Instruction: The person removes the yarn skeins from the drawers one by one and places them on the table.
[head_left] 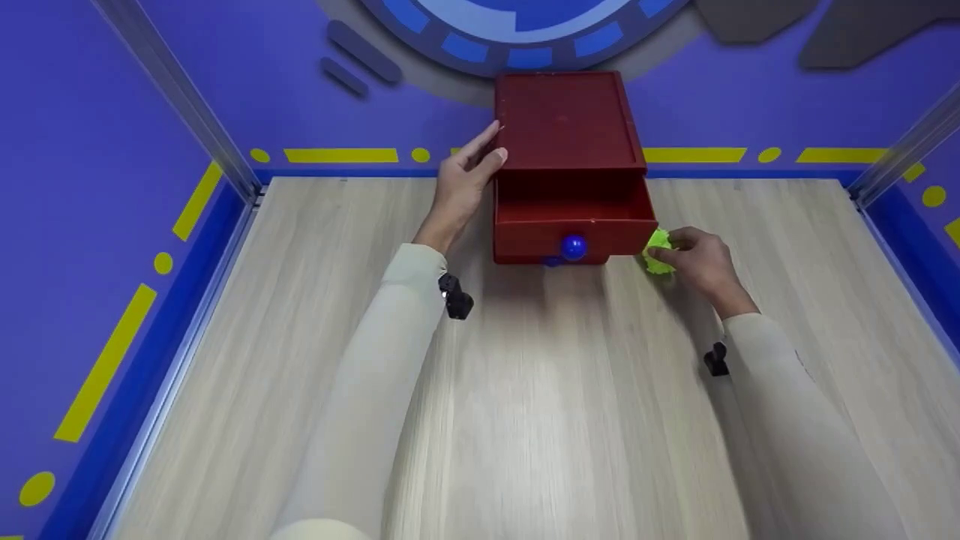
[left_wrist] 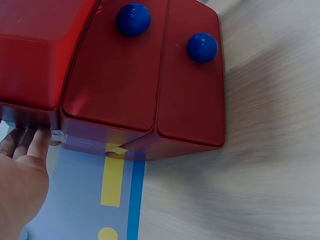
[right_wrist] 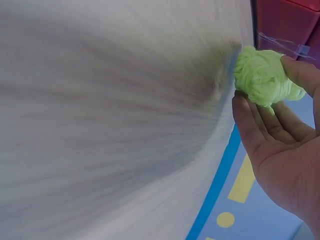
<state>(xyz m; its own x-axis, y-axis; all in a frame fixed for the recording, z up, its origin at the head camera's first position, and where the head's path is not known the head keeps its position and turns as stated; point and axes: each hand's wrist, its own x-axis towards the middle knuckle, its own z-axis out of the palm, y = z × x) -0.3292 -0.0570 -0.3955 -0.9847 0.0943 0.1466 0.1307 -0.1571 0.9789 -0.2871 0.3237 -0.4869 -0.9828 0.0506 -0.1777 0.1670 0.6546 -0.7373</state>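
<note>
I observe the right hand (head_left: 705,262) pinching a lime-green yarn ball (head_left: 659,259) right of frame centre, just beside the red drawer unit (head_left: 566,124) at upper centre, whose left side the straight-fingered left hand (head_left: 460,186) touches.

The left hand (head_left: 461,187) reaches toward one o'clock, fingers extended. The right hand (head_left: 706,262) points toward ten o'clock, thumb and fingers pinching.

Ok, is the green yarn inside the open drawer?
No, the right hand holds the green yarn outside, beside the open drawer.
</note>
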